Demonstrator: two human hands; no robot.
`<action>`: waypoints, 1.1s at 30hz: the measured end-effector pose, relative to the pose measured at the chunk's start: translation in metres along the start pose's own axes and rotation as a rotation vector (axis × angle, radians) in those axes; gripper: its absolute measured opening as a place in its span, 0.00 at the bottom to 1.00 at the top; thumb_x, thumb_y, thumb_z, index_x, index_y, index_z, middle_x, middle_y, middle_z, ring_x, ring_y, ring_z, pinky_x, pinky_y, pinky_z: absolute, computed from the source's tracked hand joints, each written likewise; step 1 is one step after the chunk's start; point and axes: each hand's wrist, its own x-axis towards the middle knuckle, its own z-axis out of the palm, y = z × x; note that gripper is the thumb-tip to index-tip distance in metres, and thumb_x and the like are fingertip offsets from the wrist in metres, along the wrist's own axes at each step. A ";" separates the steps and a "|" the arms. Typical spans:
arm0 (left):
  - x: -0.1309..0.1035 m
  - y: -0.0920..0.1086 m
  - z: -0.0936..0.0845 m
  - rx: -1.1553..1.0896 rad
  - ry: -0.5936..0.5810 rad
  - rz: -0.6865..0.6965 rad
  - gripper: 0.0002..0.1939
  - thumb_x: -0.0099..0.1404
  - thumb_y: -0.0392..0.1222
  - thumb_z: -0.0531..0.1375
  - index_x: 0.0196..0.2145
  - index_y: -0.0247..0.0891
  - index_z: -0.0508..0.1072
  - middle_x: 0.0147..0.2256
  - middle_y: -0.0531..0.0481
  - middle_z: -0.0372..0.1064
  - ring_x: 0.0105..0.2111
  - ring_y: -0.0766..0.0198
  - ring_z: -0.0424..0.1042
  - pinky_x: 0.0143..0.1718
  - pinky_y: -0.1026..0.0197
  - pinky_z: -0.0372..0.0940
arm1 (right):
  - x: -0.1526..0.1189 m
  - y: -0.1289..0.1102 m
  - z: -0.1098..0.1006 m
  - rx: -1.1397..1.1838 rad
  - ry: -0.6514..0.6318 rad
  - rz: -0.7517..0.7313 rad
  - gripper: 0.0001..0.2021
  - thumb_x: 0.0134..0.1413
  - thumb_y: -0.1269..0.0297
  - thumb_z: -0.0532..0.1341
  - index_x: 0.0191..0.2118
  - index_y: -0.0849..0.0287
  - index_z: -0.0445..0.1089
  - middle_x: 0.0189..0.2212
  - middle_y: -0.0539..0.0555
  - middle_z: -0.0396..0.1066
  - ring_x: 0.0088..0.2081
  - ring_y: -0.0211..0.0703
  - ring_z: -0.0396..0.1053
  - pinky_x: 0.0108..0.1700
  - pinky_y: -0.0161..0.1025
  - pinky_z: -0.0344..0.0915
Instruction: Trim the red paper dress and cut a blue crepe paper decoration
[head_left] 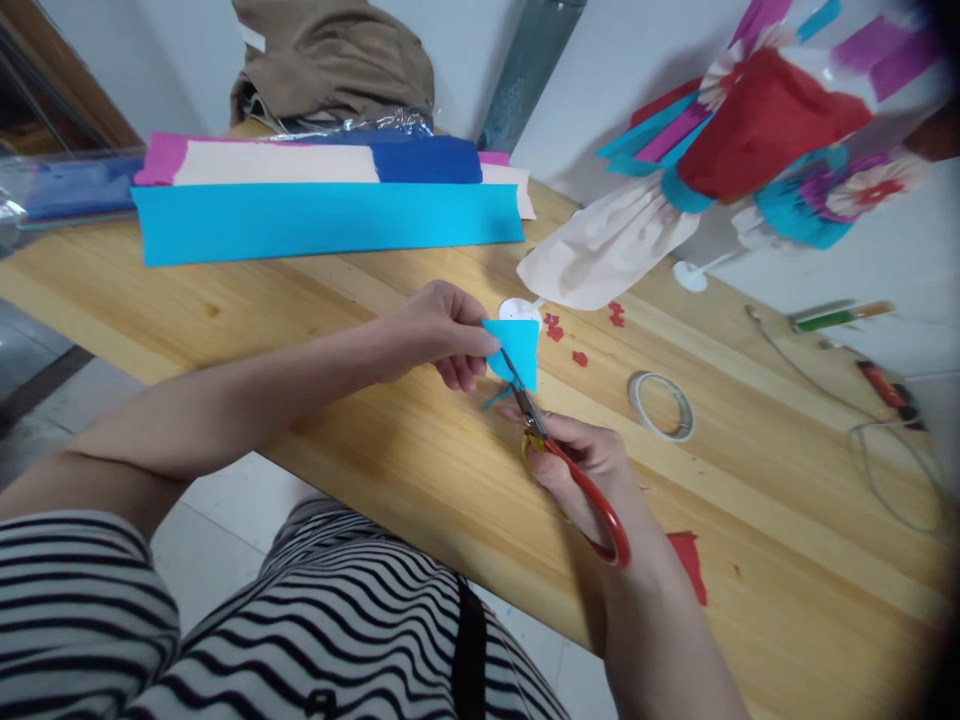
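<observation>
Between thumb and fingers, my left hand (451, 337) pinches a small piece of blue paper (523, 345) by its left edge. My right hand (581, 465) is closed round the red-handled scissors (592, 500), whose blades lie across the lower left part of the piece. A thin blue strip hangs beside the blades. Both hands are above the wooden table (420, 450). A white round base (517, 313) shows just behind the blue piece, partly covered by it.
Long blue paper (330, 222) and other coloured sheets lie at the back left. Paper dresses (772, 130) stand at the back right. A tape roll (661, 405), red scraps (690, 565), a cable (862, 440) and a green pen (829, 318) are on the right.
</observation>
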 end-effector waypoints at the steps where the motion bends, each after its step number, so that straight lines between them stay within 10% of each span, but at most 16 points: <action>1: 0.000 -0.001 -0.001 -0.004 -0.009 0.009 0.09 0.62 0.34 0.63 0.23 0.32 0.76 0.22 0.50 0.75 0.22 0.68 0.75 0.25 0.68 0.66 | 0.000 0.000 0.000 0.000 -0.001 0.000 0.33 0.52 0.34 0.70 0.54 0.55 0.85 0.25 0.49 0.59 0.29 0.41 0.54 0.30 0.38 0.55; 33: -0.013 0.015 0.008 0.004 0.074 -0.029 0.11 0.63 0.29 0.60 0.23 0.31 0.75 0.21 0.53 0.72 0.21 0.71 0.72 0.26 0.68 0.67 | -0.009 -0.022 0.020 0.099 0.106 0.085 0.35 0.55 0.29 0.66 0.50 0.58 0.83 0.20 0.43 0.48 0.24 0.36 0.43 0.27 0.39 0.41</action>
